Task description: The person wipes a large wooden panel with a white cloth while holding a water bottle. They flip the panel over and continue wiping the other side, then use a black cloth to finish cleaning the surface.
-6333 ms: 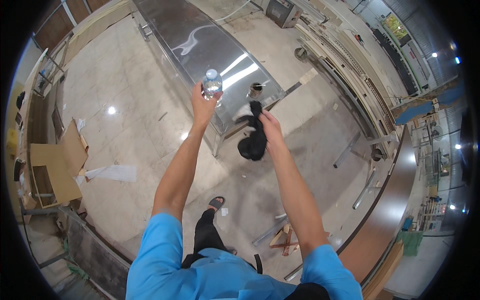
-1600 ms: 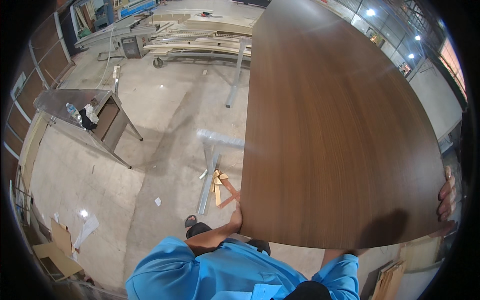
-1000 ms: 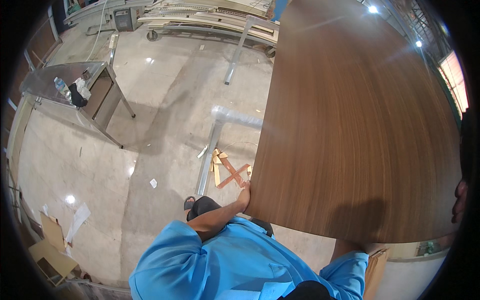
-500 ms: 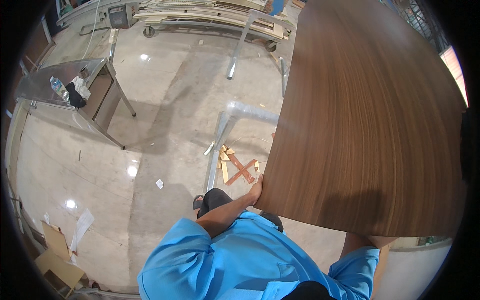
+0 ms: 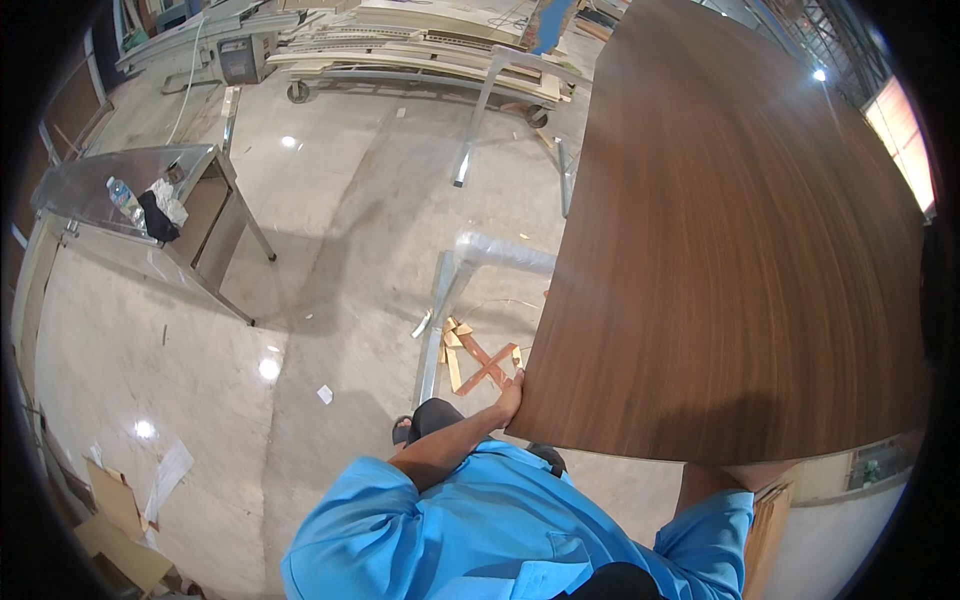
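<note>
A large brown wood-grain panel (image 5: 740, 240) fills the right half of the view, its near edge close to my body. My left hand (image 5: 512, 398) grips the panel's near left corner, with fingers curled around the edge and partly hidden behind it. My right forearm (image 5: 705, 488) passes beneath the near edge on the right, and the panel hides that hand. Under the panel's left side stands a metal frame support (image 5: 500, 250) with clear wrap around its bar.
Wood scraps (image 5: 470, 355) lie on the floor beside the support. At left stands a metal table (image 5: 85, 185) with a plastic bottle (image 5: 122, 197) and a black cloth (image 5: 157, 216). A wheeled cart (image 5: 400, 70) carries long boards at the back. Cardboard (image 5: 125, 550) sits at lower left.
The floor, table and cart appear lower in the picture. The panel's near left corner has dropped slightly in view, while its near right edge has risen a little. My left hand keeps its hold.
</note>
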`<state>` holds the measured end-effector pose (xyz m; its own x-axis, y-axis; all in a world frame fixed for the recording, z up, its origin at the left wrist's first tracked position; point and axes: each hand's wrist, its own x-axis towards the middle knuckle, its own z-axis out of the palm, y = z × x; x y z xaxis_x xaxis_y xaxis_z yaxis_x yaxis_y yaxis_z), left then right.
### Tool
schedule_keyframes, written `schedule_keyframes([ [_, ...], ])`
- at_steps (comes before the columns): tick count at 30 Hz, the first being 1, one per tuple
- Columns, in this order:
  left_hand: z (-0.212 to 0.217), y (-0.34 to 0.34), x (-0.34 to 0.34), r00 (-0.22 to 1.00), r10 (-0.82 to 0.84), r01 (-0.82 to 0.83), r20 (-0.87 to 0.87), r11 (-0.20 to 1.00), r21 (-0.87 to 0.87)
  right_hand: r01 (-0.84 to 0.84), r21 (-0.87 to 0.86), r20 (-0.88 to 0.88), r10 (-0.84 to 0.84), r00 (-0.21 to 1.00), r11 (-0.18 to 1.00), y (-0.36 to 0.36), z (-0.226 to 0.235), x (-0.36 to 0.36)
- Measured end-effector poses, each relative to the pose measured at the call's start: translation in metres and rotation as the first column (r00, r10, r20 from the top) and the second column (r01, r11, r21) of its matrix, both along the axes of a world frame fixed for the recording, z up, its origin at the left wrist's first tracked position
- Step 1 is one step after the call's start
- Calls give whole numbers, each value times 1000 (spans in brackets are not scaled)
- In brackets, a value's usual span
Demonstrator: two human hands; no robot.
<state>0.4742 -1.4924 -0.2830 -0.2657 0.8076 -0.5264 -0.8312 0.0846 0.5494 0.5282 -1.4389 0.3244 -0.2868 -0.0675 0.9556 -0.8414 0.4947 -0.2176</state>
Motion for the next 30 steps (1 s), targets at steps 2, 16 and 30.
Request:
schedule_keyframes([
  [2, 7, -5, -4, 1000, -8, 8, -4, 1000, 28, -7, 1, -6, 7, 1000, 1000, -6, 2, -3],
  [16, 23, -22, -30, 996, -80, 82, -38, 995, 51, -123, 394, 153, 67, 986, 911, -15, 69, -13],
  [30, 547, -55, -52, -310, 752, -107, -581, 580, 808, 54, -144, -435, -112, 894, 988, -20, 46, -29],
])
